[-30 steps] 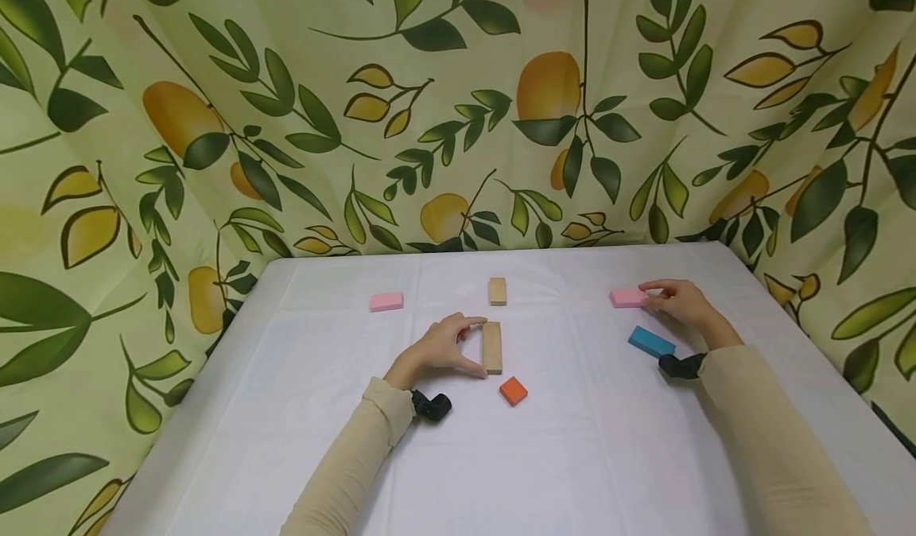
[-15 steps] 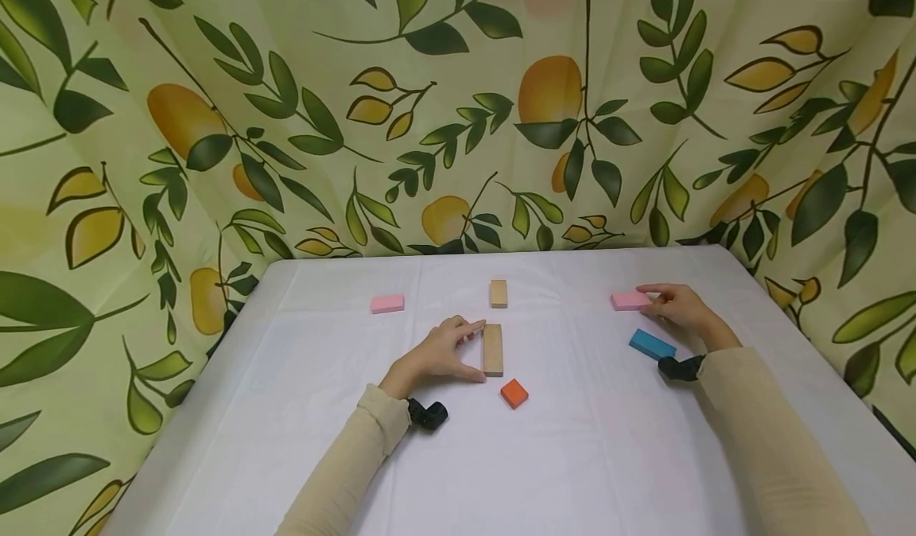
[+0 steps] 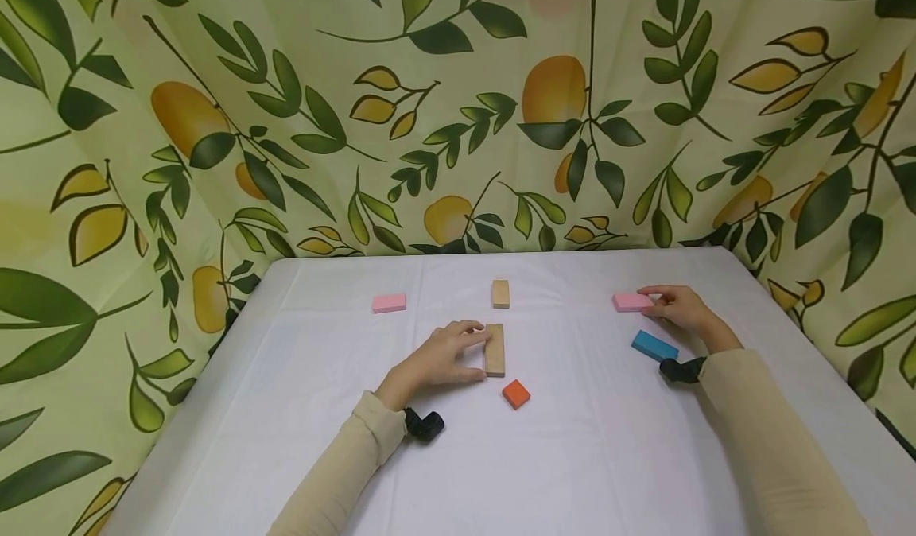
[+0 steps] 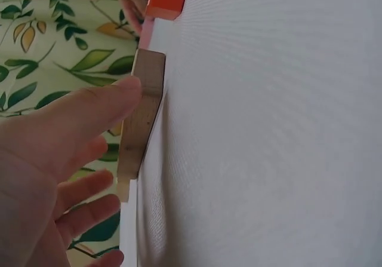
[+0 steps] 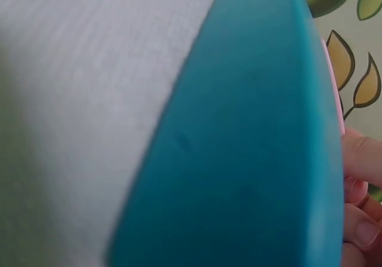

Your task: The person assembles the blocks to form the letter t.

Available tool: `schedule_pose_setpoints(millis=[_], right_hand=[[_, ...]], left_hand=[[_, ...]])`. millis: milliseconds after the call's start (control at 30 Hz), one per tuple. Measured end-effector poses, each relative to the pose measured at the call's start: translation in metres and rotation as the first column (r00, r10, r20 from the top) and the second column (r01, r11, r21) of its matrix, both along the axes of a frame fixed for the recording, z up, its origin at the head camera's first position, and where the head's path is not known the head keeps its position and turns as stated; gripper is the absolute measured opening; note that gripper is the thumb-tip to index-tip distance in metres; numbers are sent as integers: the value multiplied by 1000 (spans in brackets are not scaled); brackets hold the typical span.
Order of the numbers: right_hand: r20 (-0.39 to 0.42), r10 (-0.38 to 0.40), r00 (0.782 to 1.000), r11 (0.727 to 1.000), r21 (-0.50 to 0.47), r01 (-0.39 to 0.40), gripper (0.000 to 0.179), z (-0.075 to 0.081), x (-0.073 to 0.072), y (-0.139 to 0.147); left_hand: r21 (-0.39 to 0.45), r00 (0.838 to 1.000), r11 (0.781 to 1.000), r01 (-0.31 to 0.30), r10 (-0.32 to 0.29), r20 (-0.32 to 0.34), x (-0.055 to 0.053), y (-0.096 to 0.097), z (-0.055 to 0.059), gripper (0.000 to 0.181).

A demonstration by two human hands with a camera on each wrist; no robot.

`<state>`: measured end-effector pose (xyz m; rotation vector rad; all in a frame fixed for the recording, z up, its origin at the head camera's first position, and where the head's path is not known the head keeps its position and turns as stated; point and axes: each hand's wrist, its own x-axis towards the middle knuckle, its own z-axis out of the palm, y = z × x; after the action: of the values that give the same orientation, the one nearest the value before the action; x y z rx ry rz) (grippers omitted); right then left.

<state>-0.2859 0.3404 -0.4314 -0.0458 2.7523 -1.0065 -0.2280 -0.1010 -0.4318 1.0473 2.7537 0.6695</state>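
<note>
My left hand (image 3: 441, 359) is at the left side of a long plain wooden block (image 3: 494, 351) lying on the table. Its index fingertip overlaps the block's far part, and its thumb touches the near end; in the left wrist view, the thumb (image 4: 113, 103) lies against the wooden block (image 4: 143, 114) while the other fingers are loosely spread. At the right, my right hand (image 3: 680, 307) pinches the right end of a pink block (image 3: 631, 303). A blue block (image 3: 654, 346) lies just nearer than that hand and fills much of the right wrist view.
An orange-red block (image 3: 516, 394) lies right of the long block's near end. Farther back are a short wooden block (image 3: 501, 293) and another pink block (image 3: 389, 304). The white-covered table (image 3: 544, 472) ends at a leaf-and-fruit patterned curtain (image 3: 444, 162).
The left index fingertip has moved from the long block's far end onto its far part, and the left wrist has shifted slightly left and nearer. The right hand stays at the pink block.
</note>
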Motion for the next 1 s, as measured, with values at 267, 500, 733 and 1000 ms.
schedule_pose_setpoints(millis=[267, 500, 733, 1000], right_hand=[[-16, 4, 1000, 1000, 18, -3, 57, -3, 0, 2], [-32, -3, 999, 1000, 18, 3, 57, -5, 0, 3], [-26, -16, 1000, 1000, 13, 16, 57, -6, 2, 4], [-32, -22, 999, 1000, 7, 22, 60, -7, 4, 3]], left_hand=[[-52, 994, 993, 106, -107, -24, 5, 0, 2, 57], [-90, 990, 986, 139, -141, -17, 6, 2, 5, 55], [-128, 990, 982, 141, -142, -3, 5, 6, 4, 54], [-156, 992, 980, 122, -126, -10, 7, 10, 3, 52]])
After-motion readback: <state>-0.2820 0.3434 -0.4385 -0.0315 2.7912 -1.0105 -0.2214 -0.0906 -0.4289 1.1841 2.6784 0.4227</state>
